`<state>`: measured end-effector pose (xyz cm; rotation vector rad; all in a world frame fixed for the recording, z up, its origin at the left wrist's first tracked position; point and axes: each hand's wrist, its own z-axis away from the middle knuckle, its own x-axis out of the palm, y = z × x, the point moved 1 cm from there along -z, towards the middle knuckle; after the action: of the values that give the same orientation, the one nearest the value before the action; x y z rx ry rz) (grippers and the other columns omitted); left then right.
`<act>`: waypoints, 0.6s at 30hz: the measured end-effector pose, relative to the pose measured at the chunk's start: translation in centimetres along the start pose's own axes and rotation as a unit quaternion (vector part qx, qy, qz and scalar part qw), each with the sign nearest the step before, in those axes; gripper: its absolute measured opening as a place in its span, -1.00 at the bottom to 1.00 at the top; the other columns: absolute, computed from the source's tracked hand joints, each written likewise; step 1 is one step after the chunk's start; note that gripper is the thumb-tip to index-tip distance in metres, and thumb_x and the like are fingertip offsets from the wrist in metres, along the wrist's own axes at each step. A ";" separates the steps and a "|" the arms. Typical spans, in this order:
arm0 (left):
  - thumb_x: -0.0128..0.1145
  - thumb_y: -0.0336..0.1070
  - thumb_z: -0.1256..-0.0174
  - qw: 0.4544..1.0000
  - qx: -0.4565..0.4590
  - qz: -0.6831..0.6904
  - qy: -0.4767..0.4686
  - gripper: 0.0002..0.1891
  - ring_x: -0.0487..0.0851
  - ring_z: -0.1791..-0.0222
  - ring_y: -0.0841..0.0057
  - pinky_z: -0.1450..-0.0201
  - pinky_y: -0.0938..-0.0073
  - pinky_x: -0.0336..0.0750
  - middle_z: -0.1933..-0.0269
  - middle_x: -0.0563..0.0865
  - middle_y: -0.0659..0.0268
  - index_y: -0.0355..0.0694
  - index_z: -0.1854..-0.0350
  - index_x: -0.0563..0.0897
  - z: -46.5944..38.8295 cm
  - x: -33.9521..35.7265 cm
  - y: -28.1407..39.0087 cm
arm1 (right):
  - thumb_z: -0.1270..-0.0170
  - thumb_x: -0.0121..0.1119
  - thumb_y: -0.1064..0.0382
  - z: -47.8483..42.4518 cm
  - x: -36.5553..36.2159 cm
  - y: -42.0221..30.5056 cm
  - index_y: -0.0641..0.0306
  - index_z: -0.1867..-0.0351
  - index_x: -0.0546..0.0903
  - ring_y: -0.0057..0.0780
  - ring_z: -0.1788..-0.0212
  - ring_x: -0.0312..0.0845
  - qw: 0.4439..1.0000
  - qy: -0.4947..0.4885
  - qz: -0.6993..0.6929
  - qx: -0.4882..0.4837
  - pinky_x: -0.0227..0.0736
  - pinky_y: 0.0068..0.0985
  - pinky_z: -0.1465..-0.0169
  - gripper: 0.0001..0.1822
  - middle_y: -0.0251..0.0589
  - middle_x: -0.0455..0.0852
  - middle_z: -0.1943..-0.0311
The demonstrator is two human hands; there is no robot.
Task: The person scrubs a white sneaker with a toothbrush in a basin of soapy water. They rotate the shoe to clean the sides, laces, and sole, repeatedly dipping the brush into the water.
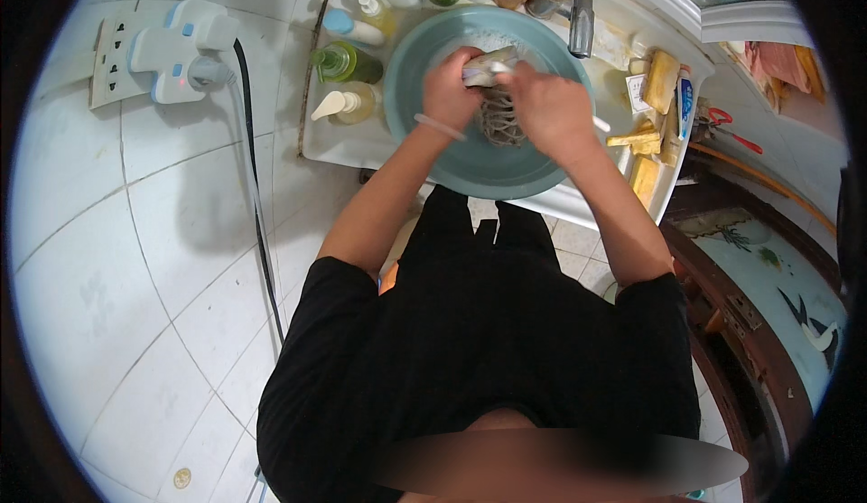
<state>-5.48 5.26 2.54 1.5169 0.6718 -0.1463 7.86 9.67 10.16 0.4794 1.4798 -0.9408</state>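
A round blue-green plastic basin point(498, 181) with soapy water rests on the white sink in front of me. Over it, my left hand point(452, 88) grips a wet, pale grey item point(479, 69) that looks like a shoe. Grey looped cords point(502, 122), like laces, show below it between my hands; how they join it is hidden. My right hand point(552, 107) is closed around a slim white brush point(601, 124); its handle end sticks out at the right, and its other end meets the grey item.
Behind the basin stands a chrome faucet point(581, 22). Several bottles line the left and back, including a green pump bottle point(347, 63). Yellow soap bars point(660, 83) and a toothpaste tube point(685, 100) lie right. A plugged-in adapter point(179, 52) juts from the left wall.
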 end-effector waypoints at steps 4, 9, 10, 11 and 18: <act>0.08 -0.55 0.18 1.000 -0.003 0.030 0.005 -0.66 0.61 0.23 0.14 0.15 0.32 0.48 0.22 0.64 0.12 -0.25 0.22 0.54 0.2 0.1 -0.3 | -0.33 -0.12 -0.05 -0.2 0.4 1.4 0.21 0.40 0.48 -0.03 0.57 0.56 0.999 0.005 -0.008 0.037 0.45 -0.19 0.49 -0.63 -0.04 0.59 0.66; 0.08 -0.55 0.17 1.000 -0.007 0.023 0.007 -0.67 0.60 0.23 0.11 0.17 0.30 0.47 0.24 0.64 0.10 -0.23 0.23 0.54 0.4 0.1 -0.4 | -0.33 -0.14 -0.03 0.2 -0.1 0.2 0.21 0.42 0.49 -0.10 0.55 0.59 0.999 0.033 -0.011 -0.004 0.46 -0.23 0.50 -0.63 -0.04 0.61 0.65; 0.08 -0.56 0.17 1.000 0.007 0.004 0.005 -0.66 0.60 0.23 0.11 0.17 0.30 0.47 0.25 0.64 0.10 -0.23 0.23 0.54 0.4 0.1 -0.3 | -0.34 -0.13 -0.03 0.1 -0.1 0.1 0.20 0.40 0.48 -0.06 0.54 0.58 0.999 0.025 -0.022 0.001 0.46 -0.20 0.47 -0.64 -0.02 0.61 0.65; 0.09 -0.56 0.18 1.000 0.000 0.012 0.006 -0.66 0.60 0.23 0.11 0.17 0.29 0.47 0.25 0.64 0.10 -0.23 0.23 0.54 0.4 0.1 -0.3 | -0.34 -0.13 -0.03 0.0 0.0 0.1 0.20 0.38 0.47 -0.03 0.54 0.57 0.999 0.018 -0.032 0.007 0.46 -0.17 0.45 -0.65 0.00 0.60 0.64; 0.09 -0.56 0.18 1.000 0.000 0.011 0.003 -0.65 0.59 0.21 0.11 0.17 0.30 0.47 0.25 0.64 0.09 -0.22 0.22 0.55 0.4 0.1 0.1 | -0.32 -0.12 -0.03 0.1 0.2 0.4 0.21 0.42 0.52 -0.16 0.57 0.60 0.999 0.037 0.008 -0.035 0.46 -0.27 0.53 -0.63 -0.07 0.61 0.66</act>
<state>-5.24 4.90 2.59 1.5240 0.6598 -0.1246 8.19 9.81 9.85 0.4786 1.5691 -0.8640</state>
